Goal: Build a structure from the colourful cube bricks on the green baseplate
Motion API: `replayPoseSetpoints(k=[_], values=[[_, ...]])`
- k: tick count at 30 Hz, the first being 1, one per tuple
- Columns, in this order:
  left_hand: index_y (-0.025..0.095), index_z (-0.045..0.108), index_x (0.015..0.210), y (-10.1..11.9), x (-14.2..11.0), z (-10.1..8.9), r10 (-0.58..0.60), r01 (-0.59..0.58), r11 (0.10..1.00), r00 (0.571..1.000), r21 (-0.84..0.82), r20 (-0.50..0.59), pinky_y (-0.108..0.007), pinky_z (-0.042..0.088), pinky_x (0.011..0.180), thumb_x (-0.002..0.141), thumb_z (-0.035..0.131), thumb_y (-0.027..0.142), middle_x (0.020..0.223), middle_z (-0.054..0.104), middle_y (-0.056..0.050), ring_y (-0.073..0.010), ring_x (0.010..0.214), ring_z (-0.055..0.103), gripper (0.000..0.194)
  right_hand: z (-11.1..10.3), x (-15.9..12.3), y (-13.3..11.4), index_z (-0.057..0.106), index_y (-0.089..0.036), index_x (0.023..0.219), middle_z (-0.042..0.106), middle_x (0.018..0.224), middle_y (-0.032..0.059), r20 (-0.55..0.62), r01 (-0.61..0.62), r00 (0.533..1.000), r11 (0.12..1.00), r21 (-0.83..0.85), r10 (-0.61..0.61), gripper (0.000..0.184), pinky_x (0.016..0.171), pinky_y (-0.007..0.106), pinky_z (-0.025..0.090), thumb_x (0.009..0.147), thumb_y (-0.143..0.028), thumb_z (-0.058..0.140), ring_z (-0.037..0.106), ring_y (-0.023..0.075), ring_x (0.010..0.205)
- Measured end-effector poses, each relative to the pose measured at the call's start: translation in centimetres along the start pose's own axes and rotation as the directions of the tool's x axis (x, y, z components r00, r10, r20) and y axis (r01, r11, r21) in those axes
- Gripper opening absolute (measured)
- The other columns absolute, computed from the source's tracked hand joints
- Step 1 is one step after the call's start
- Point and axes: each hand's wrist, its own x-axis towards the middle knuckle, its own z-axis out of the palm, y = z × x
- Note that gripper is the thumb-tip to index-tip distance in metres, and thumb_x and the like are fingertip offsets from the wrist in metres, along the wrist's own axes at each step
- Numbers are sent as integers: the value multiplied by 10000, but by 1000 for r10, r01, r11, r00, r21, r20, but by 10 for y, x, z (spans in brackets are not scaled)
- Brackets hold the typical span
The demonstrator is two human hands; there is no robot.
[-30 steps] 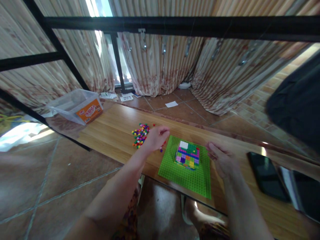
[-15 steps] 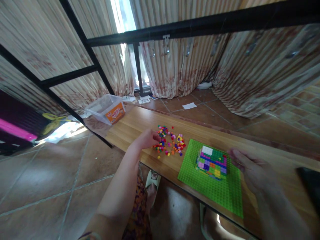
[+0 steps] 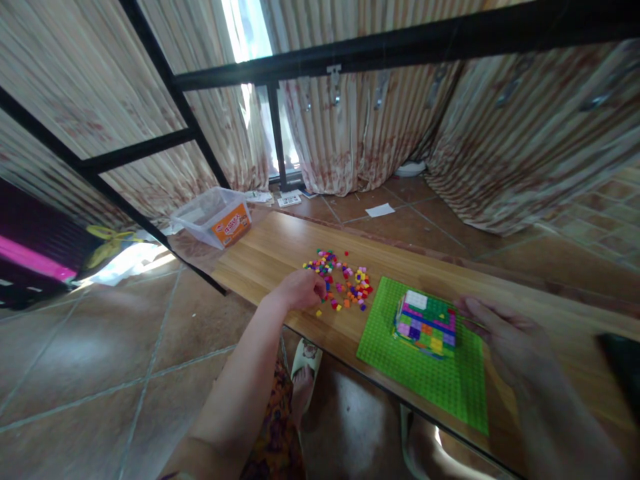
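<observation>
A green studded baseplate (image 3: 425,373) lies on the wooden table (image 3: 270,250). A small block of multicoloured bricks (image 3: 426,323) with one white piece on top stands on it. Left of the plate is a scatter of tiny coloured bricks (image 3: 345,283). My left hand (image 3: 299,291) rests at the near edge of that scatter with its fingers curled down onto the pieces; what they pinch is hidden. My right hand (image 3: 500,333) lies at the plate's right edge, fingers together and pointing at the brick block, touching the plate.
A clear plastic tub with an orange label (image 3: 214,217) sits at the table's far left end. A dark phone (image 3: 623,360) lies at the right. Black metal bars (image 3: 350,57) cross overhead. Papers (image 3: 380,211) lie on the tiled floor before the curtains. A sandalled foot (image 3: 304,367) shows below.
One second ago my left hand was beside the baseplate; it went left to the brick scatter and now sits slightly nearer me. The view swung left. My right hand stayed by the plate.
</observation>
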Motion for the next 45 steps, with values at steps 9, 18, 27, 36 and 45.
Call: replayPoseSetpoints(k=[9, 18, 27, 36, 45], values=[[216, 749, 847, 15, 7, 11, -38, 46, 995, 995, 89, -96, -265, 456, 699, 687, 562, 144, 840, 728, -42, -192, 795, 641, 257, 2, -3, -4, 760, -212, 731, 754, 806, 41, 13, -12, 1000, 999, -33, 13, 339, 688, 232, 588, 477, -403, 878, 701, 161, 772], [186, 722, 776, 19, 11, 8, 15, -32, 995, 985, -97, -171, -263, 438, 689, 743, 570, 158, 767, 705, -40, -174, 739, 617, 158, 0, 1, 3, 748, -212, 772, 747, 802, 35, 49, 87, 995, 993, -73, -84, 381, 665, 298, 591, 523, -482, 849, 707, 189, 765], [125, 706, 819, 70, 29, 26, 86, -306, 526, 947, -794, -309, -234, 451, 693, 795, 619, 246, 742, 675, -23, -113, 702, 585, 151, 21, -25, -15, 756, -234, 837, 747, 831, 19, -22, 455, 888, 884, -109, -460, 197, 766, 325, 544, 711, -385, 770, 680, 165, 778], [93, 690, 808, 130, 31, 39, 154, -94, 114, 985, -989, -76, -202, 359, 553, 707, 745, 444, 656, 606, -2, -58, 560, 480, 369, 31, -50, -18, 753, -307, 950, 715, 981, 36, 369, 727, 684, 625, -285, -629, 157, 863, 394, 514, 823, -360, 678, 646, 216, 936], [116, 657, 729, 139, 32, 41, 204, -65, 189, 979, -980, -26, -205, 307, 479, 721, 700, 523, 547, 509, 39, -52, 481, 403, 409, 27, -49, -18, 747, -299, 898, 700, 927, 30, 355, 741, 672, 597, -307, -650, 121, 819, 365, 506, 835, -366, 668, 637, 203, 891]])
